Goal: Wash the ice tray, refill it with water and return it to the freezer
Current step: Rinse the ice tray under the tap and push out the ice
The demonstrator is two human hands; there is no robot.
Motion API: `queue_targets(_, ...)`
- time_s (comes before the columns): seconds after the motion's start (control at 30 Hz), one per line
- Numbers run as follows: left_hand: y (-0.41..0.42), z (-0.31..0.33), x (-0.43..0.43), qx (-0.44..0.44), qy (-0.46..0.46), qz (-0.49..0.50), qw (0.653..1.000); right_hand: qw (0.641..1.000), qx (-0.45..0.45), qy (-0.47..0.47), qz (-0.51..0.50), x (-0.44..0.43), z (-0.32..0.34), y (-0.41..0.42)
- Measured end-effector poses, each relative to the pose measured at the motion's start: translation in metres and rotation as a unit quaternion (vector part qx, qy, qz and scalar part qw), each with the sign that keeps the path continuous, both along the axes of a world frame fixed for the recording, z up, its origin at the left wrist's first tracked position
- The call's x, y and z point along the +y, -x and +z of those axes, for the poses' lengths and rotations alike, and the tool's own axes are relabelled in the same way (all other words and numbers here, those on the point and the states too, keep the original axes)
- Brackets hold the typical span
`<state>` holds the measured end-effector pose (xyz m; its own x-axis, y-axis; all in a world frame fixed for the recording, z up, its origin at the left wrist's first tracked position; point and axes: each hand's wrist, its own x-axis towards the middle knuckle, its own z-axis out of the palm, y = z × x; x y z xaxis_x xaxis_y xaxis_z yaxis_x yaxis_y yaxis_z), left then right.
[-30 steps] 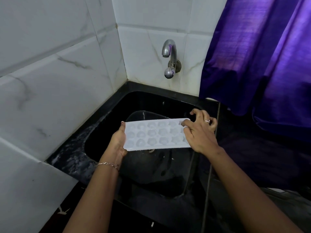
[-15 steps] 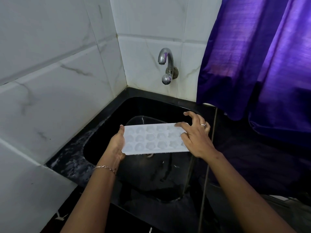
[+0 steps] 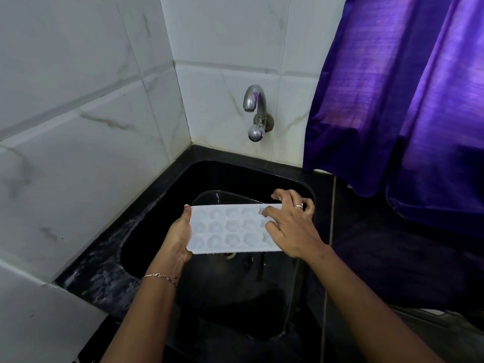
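A white ice tray (image 3: 230, 229) with three rows of moulded pockets is held level over the black sink (image 3: 183, 184), above the drain. My left hand (image 3: 178, 237) grips its left end, thumb on the top edge. At the right end my right hand (image 3: 290, 226) lies over the tray, its thumb and fingers curled onto the pockets and round the far edge. The pockets face up. The metal tap (image 3: 255, 111) on the back wall sits above and behind the tray, and no water runs from it.
White marble-look tiles close the left and back walls. A purple curtain (image 3: 406, 100) hangs at the right, over a dark counter (image 3: 392, 258). A wet black ledge (image 3: 99, 268) borders the sink on the left.
The tray stays over the sink in both hands. My right hand's fingers have shifted further onto the tray's right pockets. The view has tilted so the tap sits lower in frame.
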<state>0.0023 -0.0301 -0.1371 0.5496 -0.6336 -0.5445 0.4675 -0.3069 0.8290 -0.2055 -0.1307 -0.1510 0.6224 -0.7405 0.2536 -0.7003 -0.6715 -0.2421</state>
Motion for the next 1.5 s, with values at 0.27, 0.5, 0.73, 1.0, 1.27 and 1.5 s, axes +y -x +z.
queue_targets(0.27,-0.013,-0.003,-0.009,0.000,-0.004,-0.017,1.000,1.000,0.016,-0.004,0.002,-0.007,0.000,-0.008)
queue_targets(0.5,-0.009,-0.005,-0.011,-0.003,-0.004,-0.007,1.000,1.000,0.004,-0.010,-0.002,-0.009,0.001,-0.005)
queue_targets(0.73,-0.011,-0.005,-0.009,-0.007,-0.006,-0.016,1.000,1.000,0.020,0.008,-0.023,-0.004,-0.001,-0.007)
queue_targets(1.0,-0.008,-0.006,-0.008,0.005,0.003,-0.011,1.000,0.999,0.020,0.040,0.012,0.004,0.005,-0.014)
queue_targets(1.27,-0.002,-0.006,-0.011,0.007,0.006,-0.011,1.000,0.999,0.028,-0.011,0.035,0.000,0.003,-0.023)
queue_targets(1.5,0.000,-0.005,-0.012,0.014,0.010,-0.015,1.000,1.000,0.011,0.026,0.003,0.000,0.007,-0.022)
